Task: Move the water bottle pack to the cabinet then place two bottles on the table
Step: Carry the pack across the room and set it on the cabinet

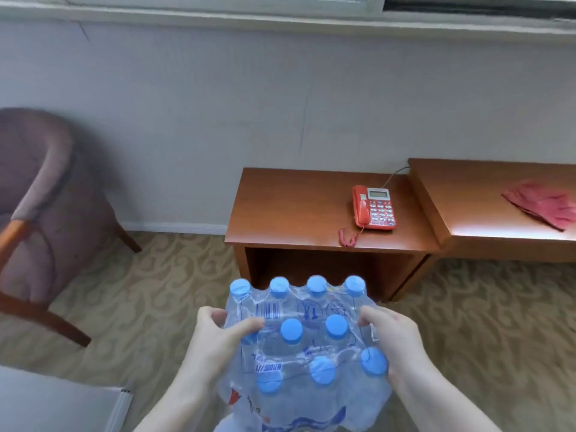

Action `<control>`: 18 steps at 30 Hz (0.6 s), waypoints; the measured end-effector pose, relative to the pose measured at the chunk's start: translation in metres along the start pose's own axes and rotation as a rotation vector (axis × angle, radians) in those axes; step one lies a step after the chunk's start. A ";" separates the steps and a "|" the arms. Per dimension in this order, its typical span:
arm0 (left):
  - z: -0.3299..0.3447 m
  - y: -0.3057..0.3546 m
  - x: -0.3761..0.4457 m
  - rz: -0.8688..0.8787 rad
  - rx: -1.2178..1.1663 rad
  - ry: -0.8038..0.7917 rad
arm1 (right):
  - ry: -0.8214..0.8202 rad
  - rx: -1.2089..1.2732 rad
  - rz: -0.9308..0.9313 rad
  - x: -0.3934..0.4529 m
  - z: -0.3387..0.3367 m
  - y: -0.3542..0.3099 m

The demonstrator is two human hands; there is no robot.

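Observation:
A shrink-wrapped water bottle pack point(307, 347) with several blue caps hangs in the air in front of me, above the carpet. My left hand point(218, 341) grips its left side, thumb on top of the plastic wrap. My right hand point(396, 347) holds its right side, fingers pressed into the wrap. A low wooden cabinet point(290, 210) with an open compartment underneath stands just beyond the pack. A higher wooden table point(467, 198) adjoins the cabinet on the right.
A red telephone point(374, 207) sits on the cabinet's right part, its cord trailing to the front edge. A red cloth point(542, 204) lies on the table. A purple armchair point(46, 207) stands at left. A white surface point(56, 400) fills the bottom left corner.

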State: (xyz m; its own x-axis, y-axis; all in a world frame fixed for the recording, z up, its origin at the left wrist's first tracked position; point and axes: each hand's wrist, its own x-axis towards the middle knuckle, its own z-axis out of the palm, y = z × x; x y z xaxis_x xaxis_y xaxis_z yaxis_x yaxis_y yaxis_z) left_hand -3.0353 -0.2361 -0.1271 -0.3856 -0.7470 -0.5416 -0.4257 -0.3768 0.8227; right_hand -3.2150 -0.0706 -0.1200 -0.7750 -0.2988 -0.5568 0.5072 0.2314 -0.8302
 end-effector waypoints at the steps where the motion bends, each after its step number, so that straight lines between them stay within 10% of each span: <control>1: 0.003 0.010 0.014 -0.003 0.002 0.016 | 0.003 -0.004 0.008 0.012 0.008 -0.011; 18: 0.014 0.169 0.291 -0.019 0.142 -0.012 | 0.107 0.078 0.166 0.218 0.167 -0.122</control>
State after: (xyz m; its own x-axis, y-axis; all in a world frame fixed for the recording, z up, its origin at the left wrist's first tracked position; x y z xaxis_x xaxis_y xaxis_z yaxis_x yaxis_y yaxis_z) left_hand -3.2308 -0.5095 -0.1485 -0.3855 -0.7338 -0.5594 -0.5444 -0.3086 0.7800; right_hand -3.3826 -0.3183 -0.1449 -0.7122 -0.1618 -0.6831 0.6552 0.1960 -0.7296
